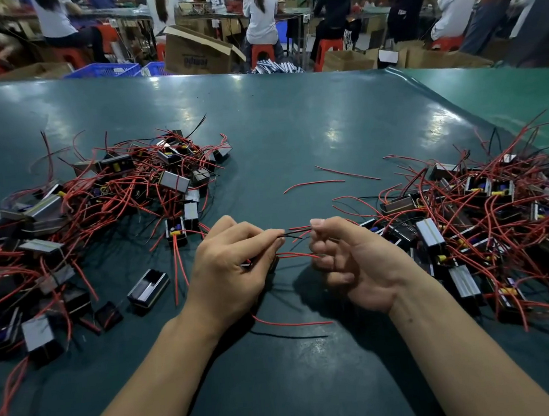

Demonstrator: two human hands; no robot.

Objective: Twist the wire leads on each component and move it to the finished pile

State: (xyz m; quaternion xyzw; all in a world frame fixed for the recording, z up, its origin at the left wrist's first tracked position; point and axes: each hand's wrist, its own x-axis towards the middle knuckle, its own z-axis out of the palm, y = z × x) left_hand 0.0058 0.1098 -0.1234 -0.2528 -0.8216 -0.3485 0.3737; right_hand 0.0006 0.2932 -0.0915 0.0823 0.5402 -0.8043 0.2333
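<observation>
My left hand (230,270) grips a small black component, mostly hidden under its fingers, above the green table (309,136). Red and black wire leads (297,233) run from it to my right hand (350,261), which pinches their ends between thumb and forefinger. More red leads (296,255) cross the gap lower down. A pile of black box components with red leads (96,206) lies to the left. A second such pile (481,220) lies to the right.
Two loose red wires (330,176) lie on the mat beyond my hands, and a red and a black one (292,328) lie under my wrists. Beyond the table's far edge, people sit on red stools among cardboard boxes (199,51) and blue crates (106,69).
</observation>
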